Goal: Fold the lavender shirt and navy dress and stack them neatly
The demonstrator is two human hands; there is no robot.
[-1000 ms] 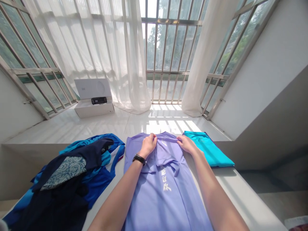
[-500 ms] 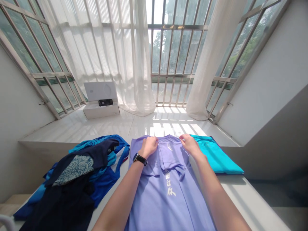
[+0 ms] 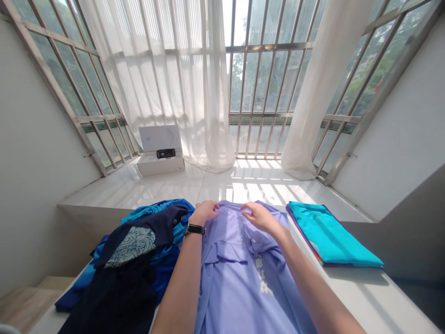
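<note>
A lavender short-sleeved shirt (image 3: 232, 292) lies on a white ledge (image 3: 368, 297), with white lettering (image 3: 264, 276) on its fabric and a fold near the collar. My left hand (image 3: 205, 211) sits at the shirt's upper left edge, touching the cloth near the collar, with a black wristband (image 3: 195, 229) on that wrist. Whether its fingers pinch the fabric I cannot tell. My right hand (image 3: 259, 217) lies over the collar area, its curled fingers apart. My forearms cover parts of the shirt.
A heap of blue and navy clothes (image 3: 139, 260) lies against the shirt's left side. A folded teal garment (image 3: 332, 235) lies to the right on the ledge. Beyond, on a glossy white floor, stands an open white box (image 3: 160, 162) holding a black device, before sheer curtains and barred windows.
My hands have moved closer together, with the right one shifting inward toward the collar. The whole view has shifted, bringing more of the folded teal garment into sight.
</note>
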